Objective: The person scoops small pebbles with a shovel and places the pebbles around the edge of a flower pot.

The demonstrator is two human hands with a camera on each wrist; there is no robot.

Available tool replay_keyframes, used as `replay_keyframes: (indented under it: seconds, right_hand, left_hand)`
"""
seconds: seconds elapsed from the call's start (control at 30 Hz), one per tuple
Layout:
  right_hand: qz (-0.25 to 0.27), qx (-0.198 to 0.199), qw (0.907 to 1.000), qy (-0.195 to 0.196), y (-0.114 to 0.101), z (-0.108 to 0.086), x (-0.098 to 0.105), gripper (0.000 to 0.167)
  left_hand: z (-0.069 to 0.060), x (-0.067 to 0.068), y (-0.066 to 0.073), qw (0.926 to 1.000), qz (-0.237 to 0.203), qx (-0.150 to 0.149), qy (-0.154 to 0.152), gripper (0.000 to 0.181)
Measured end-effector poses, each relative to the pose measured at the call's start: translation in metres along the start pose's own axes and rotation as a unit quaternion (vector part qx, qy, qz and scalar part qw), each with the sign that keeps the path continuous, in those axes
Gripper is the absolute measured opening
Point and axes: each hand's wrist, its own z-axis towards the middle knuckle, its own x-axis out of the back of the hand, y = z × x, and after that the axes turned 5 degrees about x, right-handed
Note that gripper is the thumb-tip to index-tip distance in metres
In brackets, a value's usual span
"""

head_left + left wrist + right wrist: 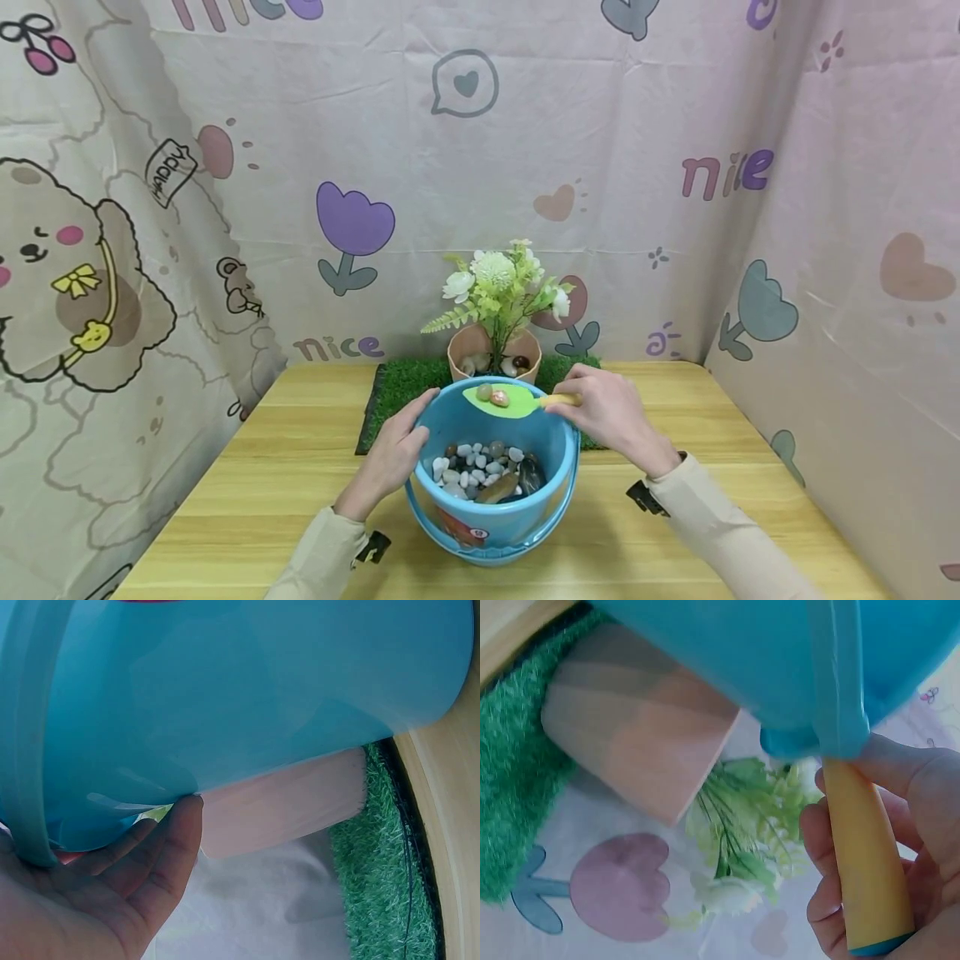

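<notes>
A blue bucket [495,525] stands on the table with many small pebbles [476,471] and some larger stones inside. My left hand [392,450] grips its left rim; in the left wrist view the fingers [176,862] lie against the outer wall. With my right hand [606,408] I hold a toy shovel by its yellow handle [870,862]. The shovel's green blade [517,406] is level over the bucket's far rim and carries two stones [492,395], one greyish and one reddish. Most of the blade is hidden behind the bucket in the right wrist view.
Behind the bucket, a pinkish pot [456,360] holds white flowers [495,271] and some stones on a green turf mat [390,396]. The bucket's blue handle [442,540] hangs down at the front. A patterned cloth [480,167] encloses the wooden table [247,508].
</notes>
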Motion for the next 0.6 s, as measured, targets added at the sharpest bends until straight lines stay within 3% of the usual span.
replay_keyframes:
  seconds: [0.33,0.6]
  right_hand:
    - [-0.056,-0.042,0.9975,-0.009,0.023,0.019,0.012,0.028]
    - [-0.061,-0.092,0.9923,-0.057,0.037,0.036,0.014,0.026]
  left_hand:
    - [-0.001,0.001,0.0,1.0,-0.004,0.003,0.004,0.06]
    - [-0.002,-0.001,0.001,1.0,-0.004,0.001,0.005,0.06]
